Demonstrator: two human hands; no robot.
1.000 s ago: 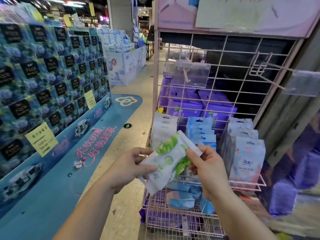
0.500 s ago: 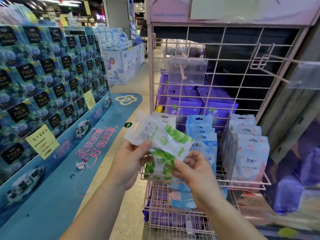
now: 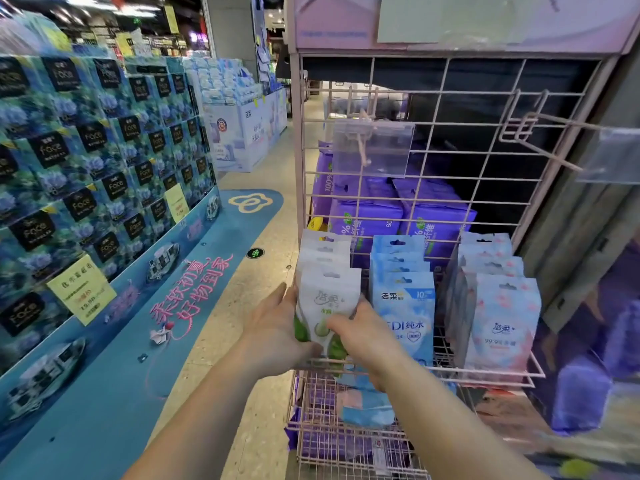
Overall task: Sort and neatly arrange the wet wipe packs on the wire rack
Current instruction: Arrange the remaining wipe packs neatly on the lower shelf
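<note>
A white-and-green wet wipe pack [image 3: 325, 299] stands upright at the front of the left row on the pink wire rack [image 3: 485, 375]. My left hand [image 3: 277, 327] grips its left side and my right hand [image 3: 360, 334] holds its lower right. A row of blue packs [image 3: 403, 306] stands in the middle and a row of pale pink packs [image 3: 498, 323] on the right. More white packs [image 3: 323, 251] line up behind the one I hold.
Below is a lower wire basket [image 3: 346, 441] with loose blue and purple packs. Large purple packs [image 3: 436, 220] sit behind the grid. Empty hooks [image 3: 540, 140] and clear tag holders [image 3: 372, 147] jut out above. A blue tissue display [image 3: 86, 168] lines the left aisle.
The green-and-white packs, held tilted in front of the rack, have been turned upright and moved forward into the front of the left row; both hands went with them.
</note>
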